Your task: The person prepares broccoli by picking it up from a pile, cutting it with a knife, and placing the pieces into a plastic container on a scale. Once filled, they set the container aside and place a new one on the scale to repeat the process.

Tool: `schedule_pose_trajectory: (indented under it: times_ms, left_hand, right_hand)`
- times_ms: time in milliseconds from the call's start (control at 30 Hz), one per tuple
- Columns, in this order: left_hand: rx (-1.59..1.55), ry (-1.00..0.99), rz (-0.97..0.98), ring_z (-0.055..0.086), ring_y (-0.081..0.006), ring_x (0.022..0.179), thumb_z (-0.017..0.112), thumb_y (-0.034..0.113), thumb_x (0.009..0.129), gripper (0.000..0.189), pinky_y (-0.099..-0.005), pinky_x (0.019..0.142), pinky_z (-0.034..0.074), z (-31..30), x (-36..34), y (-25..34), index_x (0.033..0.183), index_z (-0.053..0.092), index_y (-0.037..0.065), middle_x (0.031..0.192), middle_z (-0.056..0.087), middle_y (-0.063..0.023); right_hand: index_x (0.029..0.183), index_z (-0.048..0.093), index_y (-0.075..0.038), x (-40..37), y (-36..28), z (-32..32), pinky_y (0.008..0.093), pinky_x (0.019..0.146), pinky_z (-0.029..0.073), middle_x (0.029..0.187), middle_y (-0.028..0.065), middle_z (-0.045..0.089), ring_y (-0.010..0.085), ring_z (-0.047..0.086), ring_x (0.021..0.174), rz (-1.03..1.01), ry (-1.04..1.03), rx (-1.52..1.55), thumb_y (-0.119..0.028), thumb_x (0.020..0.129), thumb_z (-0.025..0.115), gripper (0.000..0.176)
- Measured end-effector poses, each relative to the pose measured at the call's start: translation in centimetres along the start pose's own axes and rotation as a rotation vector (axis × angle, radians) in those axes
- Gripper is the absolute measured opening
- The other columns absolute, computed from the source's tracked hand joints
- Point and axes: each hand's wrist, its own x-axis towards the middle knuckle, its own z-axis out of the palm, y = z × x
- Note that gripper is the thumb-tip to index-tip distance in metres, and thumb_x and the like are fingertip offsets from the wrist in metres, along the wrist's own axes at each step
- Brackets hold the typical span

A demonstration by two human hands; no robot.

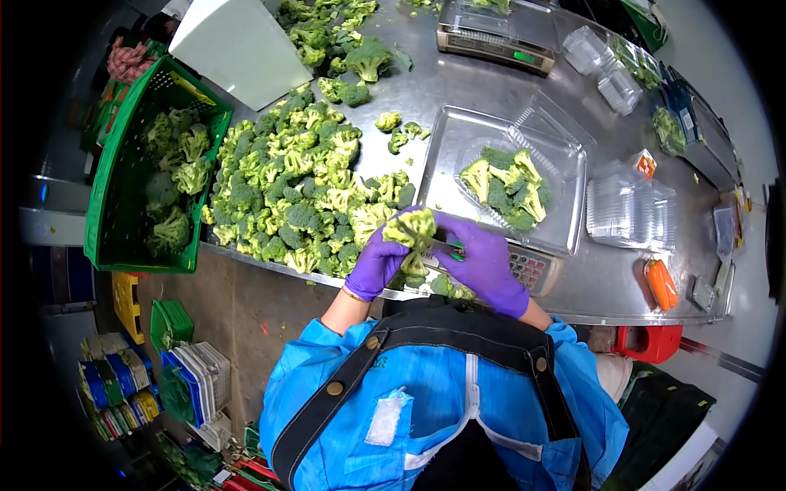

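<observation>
My left hand (375,263), in a purple glove, grips a piece of broccoli (412,227) over the near edge of the metal table. In my right hand (485,268), gloved the same way, is a small knife (435,244), its blade against the broccoli stem. To the left spreads a large heap of cut broccoli florets (286,184). Right of my hands, a clear plastic box (472,199) holding several florets sits on the steel tray (442,135) of a weighing scale (536,272), whose keypad is partly covered by my right hand.
A green crate (102,213) with broccoli stands at the left edge, beside a white bin (237,49). Stacked clear containers (626,214) and an orange object (660,284) lie at the right. Another scale (495,51) is at the back.
</observation>
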Motion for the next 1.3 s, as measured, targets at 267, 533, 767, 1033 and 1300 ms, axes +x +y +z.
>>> schedule_pose_trajectory:
  times_ms: [267,533,767,1033,1300]
  left_hand:
    - [0.683,-0.21,-0.199,0.052,-0.0146,0.106,0.07,0.001,0.07,0.059,-0.0283,0.092,0.04,0.5,-1.0,-0.8,0.124,0.048,0.002,0.119,0.055,-0.0069]
    - [0.502,-0.468,-0.375,0.052,-0.0141,0.105,0.068,-0.002,0.071,0.057,-0.0282,0.093,0.039,0.5,1.3,-0.5,0.124,0.048,-0.001,0.116,0.057,-0.0061]
    - [0.759,-0.754,-0.328,0.046,-0.0176,0.113,0.074,0.004,0.069,0.065,-0.0326,0.097,0.036,3.2,4.5,0.4,0.127,0.045,0.001,0.127,0.05,-0.0082]
    - [0.788,-0.769,-0.271,0.044,-0.0199,0.117,0.073,0.009,0.071,0.063,-0.0339,0.1,0.033,5.9,6.1,0.9,0.128,0.045,0.002,0.129,0.048,-0.0098]
    - [0.257,-0.715,-0.424,0.05,-0.0275,0.114,0.072,0.006,0.069,0.079,-0.0344,0.097,0.04,6.1,6.5,2.8,0.134,0.029,-0.006,0.133,0.041,-0.0196]
  right_hand:
    - [0.124,0.052,-0.024,-0.7,1.6,-1.0,0.0315,0.064,0.05,0.104,0.0022,0.061,0.0222,0.063,0.075,-0.278,-0.195,-0.057,-0.029,0.064,0.074,0.064]
    - [0.111,0.063,-0.018,-1.7,1.6,-3.2,0.0321,0.077,0.051,0.097,0.0085,0.065,0.0228,0.064,0.085,-0.133,-0.215,0.371,-0.023,0.065,0.075,0.048]
    - [0.108,0.064,-0.014,-2.0,0.9,-6.1,0.0312,0.074,0.052,0.097,0.0095,0.065,0.0235,0.065,0.083,-0.169,-0.101,0.251,-0.017,0.065,0.075,0.045]
    - [0.105,0.065,-0.012,-1.7,1.1,-7.5,0.0295,0.072,0.052,0.095,0.0076,0.066,0.0197,0.065,0.082,-0.144,0.036,0.377,-0.008,0.064,0.075,0.042]
    - [0.112,0.059,-0.004,-2.6,5.0,-10.2,0.0288,0.084,0.048,0.105,0.0118,0.063,0.0189,0.061,0.094,-0.017,0.344,0.618,-0.003,0.065,0.072,0.049]
